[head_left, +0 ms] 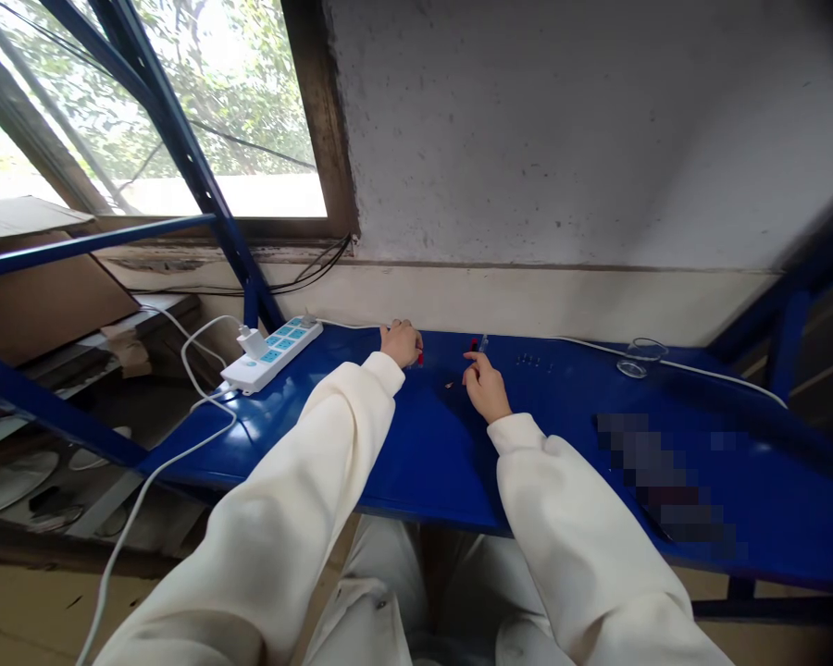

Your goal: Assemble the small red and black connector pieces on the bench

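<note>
My left hand (401, 342) rests at the back of the blue tabletop (416, 453), its fingers curled downward. A small red piece (420, 359) shows at its fingertips; whatever lies under the fingers is hidden. My right hand (487, 387) is over the table a little to the right, index finger stretched out and the other fingers loosely bent, with nothing visible in it. Just beyond that finger are another small red piece (473, 343) and a small clear piece (484, 342). Between the hands lies a tiny light-coloured bit (449, 385), too small to name.
At the left stands a white power strip (270, 356) with a plug and trailing cable. Several tiny clear pieces (531, 361) lie right of my hands. Farther right are a round clear dish (631, 369) and a blurred-out dark object (659, 472). Blue posts frame both ends.
</note>
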`<state>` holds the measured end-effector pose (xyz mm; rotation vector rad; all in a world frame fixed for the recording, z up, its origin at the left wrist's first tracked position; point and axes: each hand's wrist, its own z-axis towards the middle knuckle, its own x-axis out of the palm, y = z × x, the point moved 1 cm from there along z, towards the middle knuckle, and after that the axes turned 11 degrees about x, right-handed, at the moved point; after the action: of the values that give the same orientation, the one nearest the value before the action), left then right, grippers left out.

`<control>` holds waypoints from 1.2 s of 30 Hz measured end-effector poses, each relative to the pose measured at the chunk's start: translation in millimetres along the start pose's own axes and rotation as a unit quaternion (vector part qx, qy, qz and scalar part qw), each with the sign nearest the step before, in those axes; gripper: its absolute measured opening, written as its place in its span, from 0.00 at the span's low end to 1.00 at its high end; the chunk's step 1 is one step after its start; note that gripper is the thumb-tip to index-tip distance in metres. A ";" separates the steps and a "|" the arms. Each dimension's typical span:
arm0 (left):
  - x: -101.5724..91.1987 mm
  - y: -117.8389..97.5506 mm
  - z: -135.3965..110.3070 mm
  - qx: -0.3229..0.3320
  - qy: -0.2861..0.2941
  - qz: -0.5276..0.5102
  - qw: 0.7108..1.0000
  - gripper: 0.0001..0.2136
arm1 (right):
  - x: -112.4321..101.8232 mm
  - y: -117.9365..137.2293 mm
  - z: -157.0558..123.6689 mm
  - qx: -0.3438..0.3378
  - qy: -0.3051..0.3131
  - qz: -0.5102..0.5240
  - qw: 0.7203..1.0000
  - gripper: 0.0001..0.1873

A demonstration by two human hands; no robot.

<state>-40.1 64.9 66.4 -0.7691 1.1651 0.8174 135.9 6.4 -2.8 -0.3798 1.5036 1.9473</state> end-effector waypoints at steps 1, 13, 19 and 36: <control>0.2 0.1 -0.1 0.003 -0.004 -0.001 1.000 0.05 | -0.2 0.1 0.0 0.001 0.000 -0.001 1.000 0.20; 5.3 2.0 0.4 0.004 -0.017 -0.009 1.000 0.05 | -2.0 2.8 -0.9 0.011 -0.005 -0.016 1.000 0.19; 3.3 1.1 -0.5 0.000 -0.004 0.000 1.000 0.06 | -9.8 1.6 1.2 0.078 -0.050 -0.097 0.991 0.15; 44.2 -71.0 6.6 0.146 -0.024 -0.061 0.987 0.25 | -14.0 -5.1 3.0 0.147 -0.049 -0.282 0.947 0.18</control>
<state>32.7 41.7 31.7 -0.5678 1.1529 0.5445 150.1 5.6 2.3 -0.5058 1.4011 1.2585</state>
